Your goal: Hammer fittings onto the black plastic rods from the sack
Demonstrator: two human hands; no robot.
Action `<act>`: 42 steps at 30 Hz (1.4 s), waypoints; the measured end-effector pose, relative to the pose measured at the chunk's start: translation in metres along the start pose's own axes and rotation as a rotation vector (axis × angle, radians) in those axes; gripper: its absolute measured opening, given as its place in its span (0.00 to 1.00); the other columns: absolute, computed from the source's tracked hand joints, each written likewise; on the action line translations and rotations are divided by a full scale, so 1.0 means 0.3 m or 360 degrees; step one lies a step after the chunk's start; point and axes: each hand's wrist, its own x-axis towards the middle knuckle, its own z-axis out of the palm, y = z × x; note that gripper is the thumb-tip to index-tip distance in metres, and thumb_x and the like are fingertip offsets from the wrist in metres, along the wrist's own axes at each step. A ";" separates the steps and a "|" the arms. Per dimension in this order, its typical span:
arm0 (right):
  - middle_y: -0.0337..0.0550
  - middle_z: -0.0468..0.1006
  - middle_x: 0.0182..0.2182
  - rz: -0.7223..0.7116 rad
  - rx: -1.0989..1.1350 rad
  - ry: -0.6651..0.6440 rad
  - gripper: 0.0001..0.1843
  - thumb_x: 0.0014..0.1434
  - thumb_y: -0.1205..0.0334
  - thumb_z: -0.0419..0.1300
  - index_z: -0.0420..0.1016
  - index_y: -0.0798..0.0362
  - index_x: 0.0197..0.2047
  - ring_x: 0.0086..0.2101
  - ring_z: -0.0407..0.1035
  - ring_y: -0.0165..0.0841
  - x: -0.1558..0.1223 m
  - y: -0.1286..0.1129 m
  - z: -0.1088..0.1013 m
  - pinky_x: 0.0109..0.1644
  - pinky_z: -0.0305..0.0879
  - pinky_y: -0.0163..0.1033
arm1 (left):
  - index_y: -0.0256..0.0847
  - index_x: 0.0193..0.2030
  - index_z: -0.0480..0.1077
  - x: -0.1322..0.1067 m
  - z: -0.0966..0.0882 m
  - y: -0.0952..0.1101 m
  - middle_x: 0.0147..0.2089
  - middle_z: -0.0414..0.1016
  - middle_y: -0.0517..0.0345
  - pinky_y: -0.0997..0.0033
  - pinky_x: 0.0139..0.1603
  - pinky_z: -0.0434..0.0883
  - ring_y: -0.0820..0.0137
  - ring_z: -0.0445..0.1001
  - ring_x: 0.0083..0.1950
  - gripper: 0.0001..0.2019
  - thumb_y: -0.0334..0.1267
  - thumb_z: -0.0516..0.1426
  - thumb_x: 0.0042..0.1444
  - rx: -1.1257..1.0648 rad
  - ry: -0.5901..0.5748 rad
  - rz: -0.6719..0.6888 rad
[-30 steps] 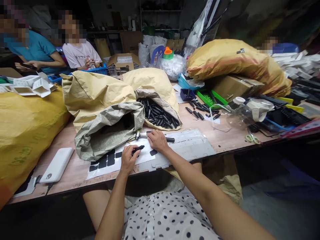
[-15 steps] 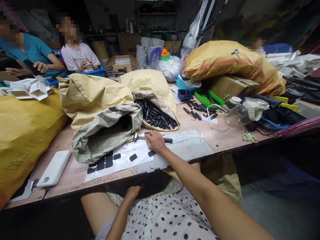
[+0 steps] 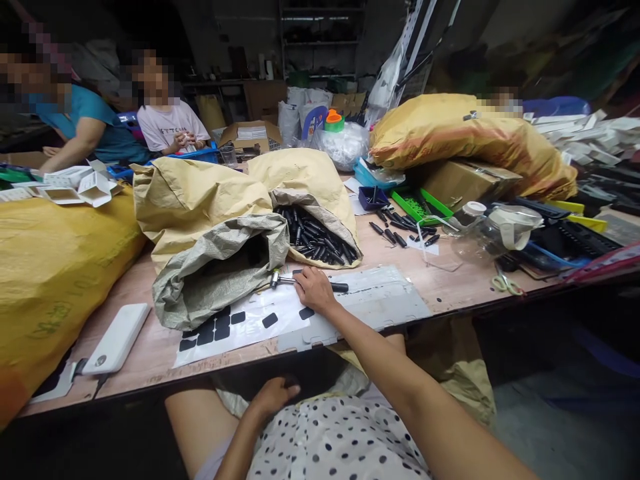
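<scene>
My right hand (image 3: 313, 290) lies on the table with its fingers stretched flat over the shaft of a small hammer (image 3: 276, 279), whose black grip sticks out to the right. Under it is a white sheet (image 3: 250, 320) carrying several black rectangular pads, partly overlapping a grey plastic panel (image 3: 385, 300). My left hand (image 3: 274, 397) is below the table edge in my lap, fingers curled; what it holds is hidden. Just beyond the hammer, an open paper sack (image 3: 320, 240) is full of black cylindrical parts.
A crumpled grey woven sack (image 3: 220, 267) lies left of the hammer, with a white power bank (image 3: 117, 337) and a large yellow sack (image 3: 50, 267) further left. Loose black parts (image 3: 395, 233), a green tray (image 3: 423, 200), a plastic jar (image 3: 480, 230) and scissors (image 3: 505, 283) sit to the right. Two people sit at the far left.
My left hand, which pinched a black part over the white sheet, has dropped below the table edge into my lap. My right hand has stayed on the hammer.
</scene>
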 end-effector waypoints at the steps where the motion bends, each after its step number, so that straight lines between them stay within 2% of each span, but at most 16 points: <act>1: 0.49 0.76 0.41 -0.0003 -0.0004 0.0003 0.11 0.69 0.63 0.57 0.79 0.51 0.50 0.43 0.64 0.41 -0.001 0.000 0.001 0.46 0.57 0.42 | 0.41 0.40 0.84 -0.033 -0.023 0.031 0.41 0.86 0.51 0.61 0.52 0.74 0.56 0.80 0.47 0.23 0.59 0.66 0.49 -0.0038 -0.0197 0.0089; 3: 0.49 0.75 0.42 0.0000 -0.0007 0.0009 0.11 0.69 0.63 0.57 0.79 0.51 0.49 0.43 0.64 0.41 -0.003 -0.001 0.005 0.46 0.57 0.42 | 0.39 0.41 0.83 -0.096 -0.093 0.111 0.38 0.85 0.51 0.66 0.44 0.74 0.63 0.79 0.40 0.27 0.63 0.66 0.51 -0.0186 -0.0578 0.0342; 4: 0.49 0.75 0.42 0.0005 -0.0007 0.0013 0.11 0.69 0.63 0.57 0.79 0.51 0.49 0.43 0.64 0.41 -0.004 -0.001 0.006 0.46 0.57 0.43 | 0.38 0.41 0.83 -0.119 -0.138 0.160 0.38 0.84 0.51 0.68 0.41 0.73 0.65 0.78 0.37 0.28 0.65 0.65 0.51 -0.0273 -0.0592 0.0463; 5: 0.49 0.75 0.42 0.0010 -0.0005 0.0017 0.11 0.68 0.63 0.57 0.79 0.51 0.49 0.43 0.64 0.41 -0.004 -0.002 0.007 0.46 0.57 0.43 | 0.38 0.40 0.83 -0.131 -0.188 0.211 0.37 0.84 0.50 0.68 0.39 0.72 0.66 0.77 0.35 0.28 0.65 0.65 0.52 -0.0343 -0.0475 0.0594; 7: 0.49 0.75 0.42 0.0014 -0.0001 0.0023 0.10 0.68 0.63 0.57 0.79 0.51 0.49 0.43 0.64 0.41 -0.005 -0.002 0.008 0.46 0.57 0.43 | 0.37 0.36 0.82 -0.116 -0.300 0.315 0.35 0.82 0.49 0.68 0.38 0.72 0.66 0.76 0.34 0.29 0.67 0.62 0.54 -0.0468 0.0089 0.0864; 9: 0.49 0.76 0.41 0.0008 0.0003 0.0027 0.10 0.68 0.62 0.57 0.79 0.51 0.49 0.43 0.64 0.41 -0.006 -0.002 0.008 0.46 0.57 0.43 | 0.37 0.39 0.82 -0.053 -0.413 0.410 0.37 0.83 0.48 0.66 0.40 0.73 0.63 0.77 0.37 0.29 0.64 0.57 0.60 -0.0519 0.0836 0.0902; 11: 0.48 0.76 0.41 -0.0004 0.0011 0.0034 0.10 0.68 0.62 0.58 0.79 0.51 0.48 0.43 0.64 0.41 -0.006 -0.002 0.008 0.47 0.57 0.43 | 0.38 0.40 0.81 0.037 -0.510 0.485 0.39 0.83 0.49 0.64 0.44 0.74 0.60 0.78 0.42 0.23 0.56 0.54 0.64 -0.0359 0.1510 0.0665; 12: 0.48 0.76 0.41 -0.0008 0.0017 0.0040 0.10 0.68 0.62 0.58 0.79 0.50 0.48 0.43 0.64 0.41 -0.006 -0.001 0.008 0.47 0.57 0.42 | 0.38 0.40 0.81 0.082 -0.548 0.514 0.40 0.83 0.47 0.62 0.47 0.74 0.57 0.79 0.45 0.20 0.50 0.54 0.65 -0.0223 0.1751 0.0492; 14: 0.48 0.75 0.41 -0.0015 0.0031 0.0053 0.09 0.68 0.62 0.58 0.79 0.50 0.48 0.43 0.64 0.40 -0.006 0.001 0.010 0.47 0.58 0.42 | 0.37 0.39 0.81 0.161 -0.601 0.550 0.41 0.83 0.41 0.57 0.51 0.74 0.52 0.80 0.50 0.14 0.43 0.56 0.63 -0.0016 0.1969 0.0192; 19: 0.47 0.75 0.41 -0.0023 0.0046 0.0055 0.09 0.68 0.62 0.58 0.79 0.50 0.48 0.43 0.64 0.40 -0.006 0.003 0.015 0.47 0.58 0.42 | 0.36 0.41 0.81 0.250 -0.628 0.546 0.41 0.83 0.34 0.51 0.48 0.76 0.44 0.81 0.50 0.10 0.36 0.62 0.53 0.0046 0.1985 -0.0033; 28: 0.48 0.75 0.41 -0.0012 0.0031 0.0047 0.11 0.68 0.62 0.57 0.79 0.50 0.49 0.42 0.64 0.41 -0.007 0.005 0.018 0.47 0.58 0.42 | 0.34 0.41 0.80 0.236 -0.642 0.530 0.41 0.82 0.32 0.49 0.47 0.77 0.42 0.82 0.49 0.11 0.35 0.64 0.50 0.0071 0.1988 -0.0159; 30: 0.48 0.75 0.41 -0.0017 0.0026 0.0049 0.10 0.68 0.62 0.57 0.79 0.50 0.49 0.42 0.63 0.41 -0.008 0.006 0.017 0.47 0.58 0.42 | 0.36 0.42 0.80 0.203 -0.631 0.511 0.42 0.83 0.37 0.51 0.51 0.77 0.46 0.81 0.50 0.11 0.34 0.63 0.51 0.0126 0.2033 -0.0034; 33: 0.47 0.75 0.40 -0.0025 0.0020 0.0058 0.11 0.68 0.62 0.57 0.79 0.50 0.49 0.42 0.63 0.41 -0.011 0.008 0.017 0.47 0.58 0.42 | 0.41 0.42 0.81 0.138 -0.563 0.451 0.41 0.83 0.48 0.57 0.51 0.77 0.55 0.80 0.46 0.10 0.36 0.62 0.53 0.0217 0.2032 0.0465; 37: 0.48 0.75 0.41 -0.0015 -0.0001 0.0038 0.11 0.68 0.62 0.57 0.79 0.50 0.49 0.42 0.63 0.41 -0.013 0.011 0.019 0.46 0.57 0.42 | 0.47 0.44 0.82 0.069 -0.403 0.352 0.41 0.81 0.55 0.63 0.46 0.76 0.62 0.78 0.42 0.10 0.40 0.63 0.57 0.0232 0.1631 0.1128; 39: 0.48 0.75 0.41 -0.0006 -0.0007 0.0023 0.11 0.69 0.61 0.57 0.79 0.50 0.50 0.43 0.63 0.41 -0.013 0.013 0.019 0.46 0.57 0.42 | 0.47 0.44 0.83 0.055 -0.335 0.314 0.40 0.80 0.56 0.63 0.47 0.76 0.62 0.77 0.43 0.09 0.38 0.64 0.57 0.0296 0.1435 0.1225; 42: 0.49 0.75 0.41 0.0001 0.0006 0.0009 0.11 0.69 0.62 0.57 0.79 0.50 0.49 0.43 0.64 0.41 -0.013 0.014 0.015 0.46 0.57 0.43 | 0.48 0.43 0.84 0.052 -0.285 0.281 0.37 0.78 0.56 0.61 0.48 0.75 0.62 0.76 0.43 0.09 0.37 0.65 0.57 0.0404 0.1308 0.1134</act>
